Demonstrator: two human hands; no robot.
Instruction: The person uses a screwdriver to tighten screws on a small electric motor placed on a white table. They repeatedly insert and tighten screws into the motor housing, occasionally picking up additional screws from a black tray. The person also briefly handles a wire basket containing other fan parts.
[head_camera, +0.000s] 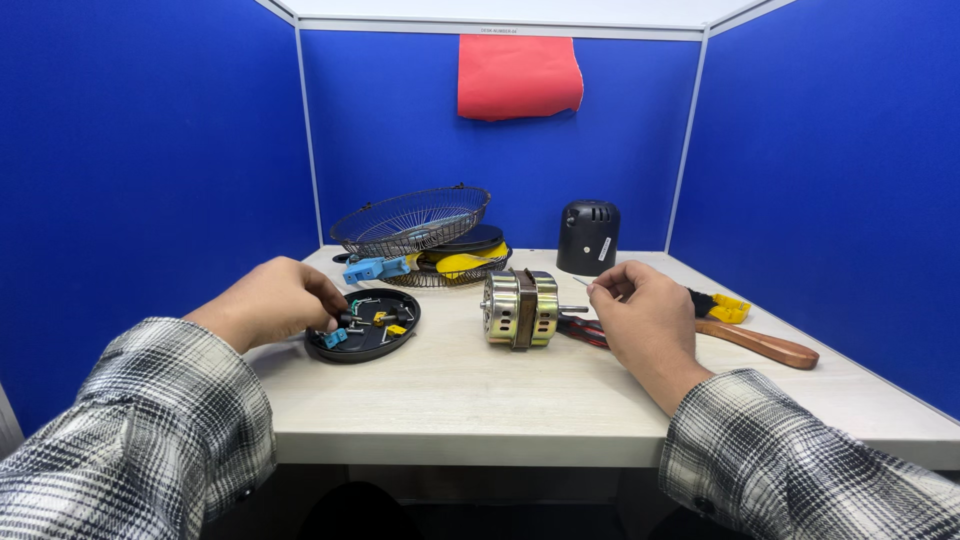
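Straight ahead of my hands, past the motor, the wire fan guard (411, 220) sits tilted on a stack of other fan parts, with a yellow blade (462, 264) showing under it and a blue plastic piece (374, 268) at its near left edge. Beyond my right hand (640, 318) stands the black motor cover (587, 237), upright, well apart from my fingers. Just right of that hand lie a wooden-handled tool (760, 345) and a yellow and black piece (726, 307); red-handled pliers (583, 331) lie partly hidden under my palm. A red cloth (519, 76) hangs on the blue partition (150, 160) at the back.

Between my hands the fan motor (520, 309) lies on its side on the pale desk (480, 390), brass-coloured and silver, its thin shaft pointing toward my right hand. That hand is curled, fingertips pinched together near the shaft's end; I cannot tell whether they grip anything. My left hand (272, 302) is loosely closed, fingertips down in the round black tray (345, 351), among small screws and blue, green and yellow bits; whether it has hold of one is hidden.
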